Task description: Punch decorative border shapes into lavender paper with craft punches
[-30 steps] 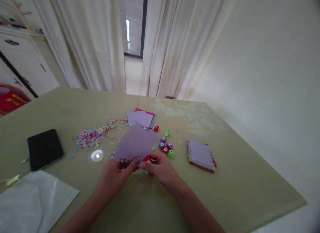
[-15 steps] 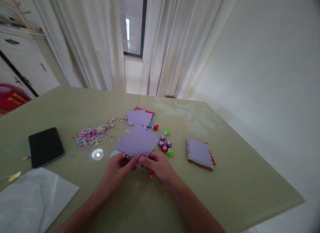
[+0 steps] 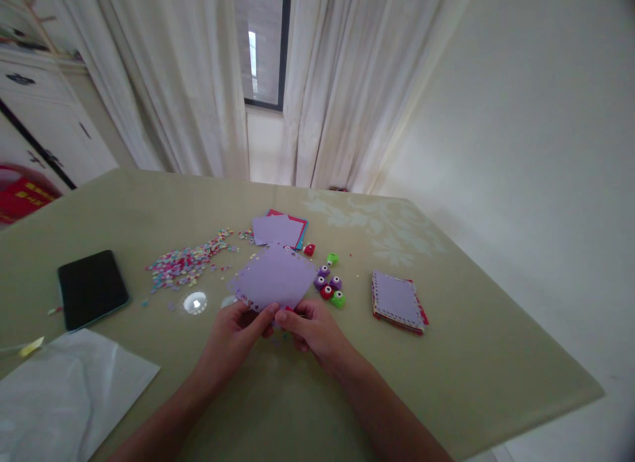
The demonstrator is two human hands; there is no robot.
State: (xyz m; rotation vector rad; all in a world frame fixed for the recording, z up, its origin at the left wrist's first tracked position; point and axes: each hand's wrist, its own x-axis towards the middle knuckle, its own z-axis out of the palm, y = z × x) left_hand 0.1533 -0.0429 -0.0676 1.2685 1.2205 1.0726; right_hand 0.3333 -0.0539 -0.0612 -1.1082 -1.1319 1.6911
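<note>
My left hand (image 3: 237,333) pinches the near edge of a lilac paper sheet (image 3: 275,277) whose border is punched with small holes. My right hand (image 3: 311,328) is closed around a small red punch (image 3: 289,310), mostly hidden under the sheet and my fingers, at the same near edge. The sheet lies nearly flat just above the olive table (image 3: 446,356). Several small purple, red and green punches (image 3: 329,288) sit right behind my right hand.
A pile of coloured paper bits (image 3: 186,262) lies to the left, a stack of plain sheets (image 3: 278,230) behind, a stack of punched sheets (image 3: 398,302) to the right. A black tablet (image 3: 92,288), a white sheet (image 3: 64,389) and a bright reflection (image 3: 195,302) lie at the left.
The lilac sheet has dropped from a raised tilt to nearly flat and turned slightly. Both hands stayed at its near edge, and the red punch is now more hidden.
</note>
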